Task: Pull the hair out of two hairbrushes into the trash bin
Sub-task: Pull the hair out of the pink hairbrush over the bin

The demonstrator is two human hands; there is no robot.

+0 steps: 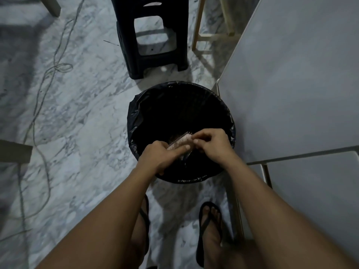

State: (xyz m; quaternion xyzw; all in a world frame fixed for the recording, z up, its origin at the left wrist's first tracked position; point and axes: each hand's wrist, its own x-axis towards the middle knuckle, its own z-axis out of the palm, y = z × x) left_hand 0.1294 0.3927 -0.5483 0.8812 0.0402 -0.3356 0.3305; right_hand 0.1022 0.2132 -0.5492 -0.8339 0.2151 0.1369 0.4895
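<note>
Here left hand (161, 158) grips hairbrush (179, 142) over trash bin (134, 117), right hand (211, 144) pinching its bristles

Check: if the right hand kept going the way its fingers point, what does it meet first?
Its right hand fingers point left, pinching at the pale bristled hairbrush held by the left hand over the black-lined round trash bin. The brush comes first; contact looks already made, though depth is unclear.

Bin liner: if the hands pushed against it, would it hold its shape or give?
Probably gives: the liner is thin, crinkled black film bunched over the bin rim. Likely light and slippery, judging by its sheen. The bin looks lightly loaded, so it might shift.
</note>
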